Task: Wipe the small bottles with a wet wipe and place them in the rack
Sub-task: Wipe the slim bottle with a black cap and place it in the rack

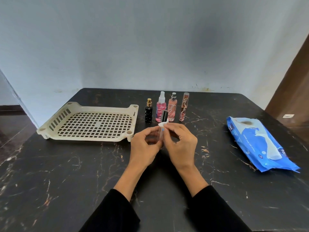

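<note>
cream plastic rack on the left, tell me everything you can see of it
The cream plastic rack is a shallow square tray with a grid of square holes in its floor, slots in its left wall and a round socket at each corner. It sits flat on the black marble-look table, left of the bottles, empty, untouched by either hand.

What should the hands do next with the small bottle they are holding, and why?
Probably keep rubbing the wipe along the held bottle before moving it. The left hand grips the bottle, the right hand presses the wipe only at its top, and the rack holds nothing yet, so wiping seems unfinished.
</note>
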